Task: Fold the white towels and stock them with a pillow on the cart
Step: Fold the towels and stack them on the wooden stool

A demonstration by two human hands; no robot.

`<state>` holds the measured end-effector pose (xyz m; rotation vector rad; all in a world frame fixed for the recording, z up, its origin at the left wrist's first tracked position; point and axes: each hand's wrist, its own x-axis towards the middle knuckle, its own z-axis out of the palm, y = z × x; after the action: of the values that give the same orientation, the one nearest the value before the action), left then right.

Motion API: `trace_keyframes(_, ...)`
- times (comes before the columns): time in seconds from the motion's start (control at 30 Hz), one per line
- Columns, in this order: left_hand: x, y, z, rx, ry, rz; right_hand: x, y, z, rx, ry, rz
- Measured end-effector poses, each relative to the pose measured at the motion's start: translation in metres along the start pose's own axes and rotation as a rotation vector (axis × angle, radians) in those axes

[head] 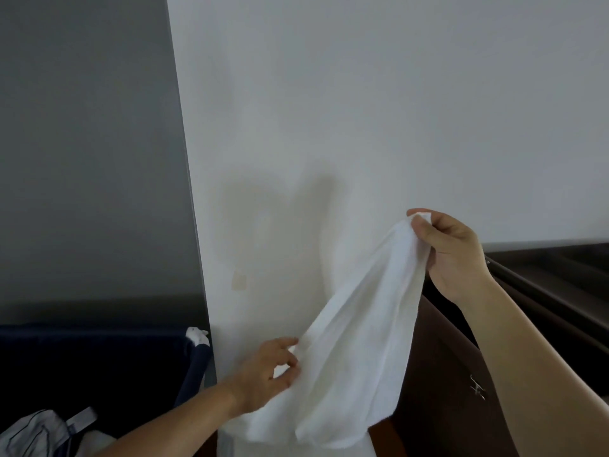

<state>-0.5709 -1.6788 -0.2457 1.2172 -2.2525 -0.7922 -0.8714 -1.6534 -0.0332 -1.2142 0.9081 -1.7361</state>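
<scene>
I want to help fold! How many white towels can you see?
1. The towel hangs in the air in front of the wall, its top pinched by the right hand, its side held by the left hand. More could be out of view.

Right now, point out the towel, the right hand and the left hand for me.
towel [356, 341]: head view, middle of the hanging cloth.
right hand [458, 255]: head view, middle of the hand, which pinches the towel's top corner.
left hand [263, 374]: head view, back of the hand, fingers at the towel's lower edge.

White towel [356, 341] between 2 hands
</scene>
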Motion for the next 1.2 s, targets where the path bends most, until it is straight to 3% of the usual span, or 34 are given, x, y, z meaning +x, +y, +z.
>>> trace_keyframes(0.13, 0.004, 0.009, 0.014, 0.121, 0.096, 0.073, -0.004, -0.014, 0.017, -0.099, -0.173, -0.061)
trace_keyframes(0.33, 0.000, 0.003, 0.024, 0.310, 0.473, 0.243, -0.003, -0.011, 0.017, -0.087, -0.096, -0.059)
trace_keyframes(0.43, 0.000, 0.010, 0.032, 0.322, 0.529, 0.363, -0.004, -0.008, 0.014, -0.089, -0.035, -0.041)
trace_keyframes(0.63, -0.003, -0.003, 0.033, 0.101, 0.462, 0.221, 0.000, -0.004, 0.013, -0.095, 0.033, -0.041)
trace_keyframes(0.77, -0.002, 0.001, 0.035, 0.095, 0.361, 0.211, 0.001, 0.001, 0.018, -0.093, 0.034, -0.034)
trace_keyframes(1.0, 0.004, 0.008, 0.035, 0.061, 0.290, -0.042, 0.006, 0.002, 0.017, -0.130, 0.056, -0.055)
trace_keyframes(1.2, 0.001, -0.007, 0.022, 0.050, 0.145, -0.096, 0.007, 0.009, 0.006, -0.116, 0.105, -0.019)
